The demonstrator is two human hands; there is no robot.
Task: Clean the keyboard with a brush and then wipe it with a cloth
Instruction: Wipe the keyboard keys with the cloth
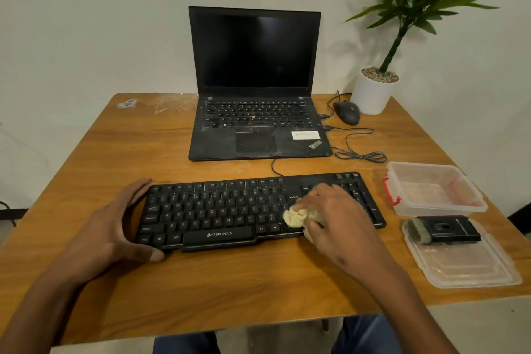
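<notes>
Wiping step: your right hand (336,218) grips the crumpled cream cloth (296,217) on the black plastic keyboard (230,210), your left hand (126,227) clasps its left end; next, sweep leftward.

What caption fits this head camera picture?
Right hand wipes the keyboard with a cloth; left hand steadies it.
</notes>
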